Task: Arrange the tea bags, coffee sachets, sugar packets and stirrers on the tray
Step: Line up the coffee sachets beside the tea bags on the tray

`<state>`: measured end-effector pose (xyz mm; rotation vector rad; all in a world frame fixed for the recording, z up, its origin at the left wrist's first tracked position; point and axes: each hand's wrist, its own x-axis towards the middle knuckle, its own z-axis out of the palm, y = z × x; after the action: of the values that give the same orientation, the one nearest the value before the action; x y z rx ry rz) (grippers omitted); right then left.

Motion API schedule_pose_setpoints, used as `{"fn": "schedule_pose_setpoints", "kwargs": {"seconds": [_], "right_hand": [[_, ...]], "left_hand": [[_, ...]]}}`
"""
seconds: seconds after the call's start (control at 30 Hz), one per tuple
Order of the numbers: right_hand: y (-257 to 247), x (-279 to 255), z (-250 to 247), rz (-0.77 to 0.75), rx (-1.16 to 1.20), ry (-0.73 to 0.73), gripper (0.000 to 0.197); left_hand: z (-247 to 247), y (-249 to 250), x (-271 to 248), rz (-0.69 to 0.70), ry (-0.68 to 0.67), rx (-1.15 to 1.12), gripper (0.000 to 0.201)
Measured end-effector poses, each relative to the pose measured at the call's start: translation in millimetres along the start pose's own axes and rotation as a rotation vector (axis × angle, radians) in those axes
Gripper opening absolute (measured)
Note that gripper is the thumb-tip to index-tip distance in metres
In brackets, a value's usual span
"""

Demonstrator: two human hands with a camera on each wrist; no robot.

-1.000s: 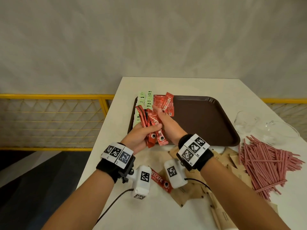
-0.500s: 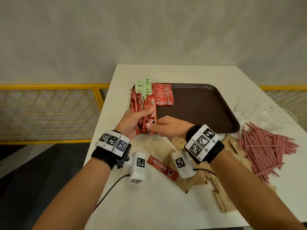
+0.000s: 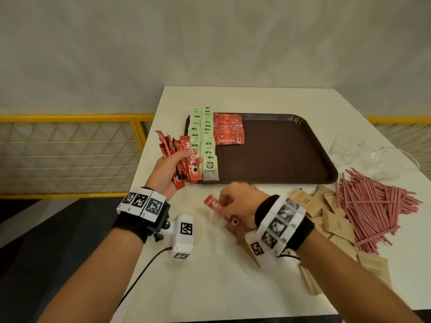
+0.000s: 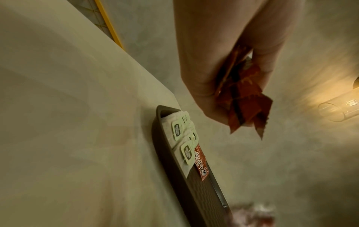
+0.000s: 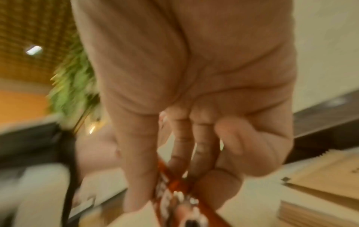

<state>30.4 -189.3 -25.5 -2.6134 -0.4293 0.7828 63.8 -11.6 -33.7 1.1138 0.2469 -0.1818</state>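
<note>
Right hand [image 3: 240, 201] pinched a single red coffee sachet [image 3: 215, 205] low over the table — blurred, its long axis slanting toward the wrist. Left hand [image 3: 171, 169], up and to the left of it, gripped a fanned bundle of sachets [image 3: 186, 159] standing roughly upright. The tray [image 3: 279, 155] lay just beyond both hands, nearer the left; the sachet row [image 3: 228, 131] sat beside the tea bags [image 3: 203, 136].

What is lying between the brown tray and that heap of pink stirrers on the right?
In the head view, brown paper sugar packets lie scattered on the white table, filling the stretch between the tray's near right corner and the stirrers.
</note>
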Motion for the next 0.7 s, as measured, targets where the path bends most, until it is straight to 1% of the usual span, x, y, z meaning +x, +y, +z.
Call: {"fn": "schedule_pose_setpoints", "kwargs": {"seconds": [0.03,0.1,0.17,0.2,0.27,0.37,0.43,0.5,0.57,0.63,0.7], "right_hand": [[3.9,0.3,-8.1,-0.010,0.139,0.031,0.018],[9.6,1.1,-24.4,-0.066,0.347,0.086,0.018],[11.9,3.2,-35.4,-0.121,0.515,0.129,0.014],[13.0,5.6,-38.9,-0.137,0.577,0.148,0.012],[14.9,11.4,-43.9,-0.155,0.631,0.162,0.010],[15.9,18.6,-47.6,-0.181,0.675,0.165,0.013],[16.3,22.0,-49.8,-0.220,0.694,0.177,0.009],[17.7,26.4,-52.0,-0.264,0.681,0.174,0.004],[21.2,29.8,-54.9,-0.284,0.679,0.143,0.008],[28.9,33.7,-59.7,-0.251,0.796,0.120,0.012],[36.8,38.7,-66.1,-0.211,0.963,0.130,0.013]], "left_hand": [[-1.0,1.0,0.5,0.005,-0.003,-0.003,0.017],[1.4,1.1,1.0,-0.013,-0.019,-0.002,0.012],[10.0,-1.3,-1.0,-0.029,-0.080,0.011,0.010],[14.4,-3.5,-2.1,-0.020,-0.119,0.028,0.014],[20.4,-6.7,-4.2,0.012,-0.172,0.061,0.032],[20.3,-8.0,-2.3,0.090,-0.199,0.085,0.056],[21.4,-7.9,-0.4,0.107,-0.191,0.109,0.067],[23.3,-7.6,3.4,0.110,-0.150,0.123,0.066],[23.5,-6.5,9.5,0.106,-0.098,0.082,0.057],[22.9,-3.5,15.1,0.087,-0.038,0.030,0.047],[22.8,-1.7,21.3,0.067,-0.005,-0.004,0.042]]}}
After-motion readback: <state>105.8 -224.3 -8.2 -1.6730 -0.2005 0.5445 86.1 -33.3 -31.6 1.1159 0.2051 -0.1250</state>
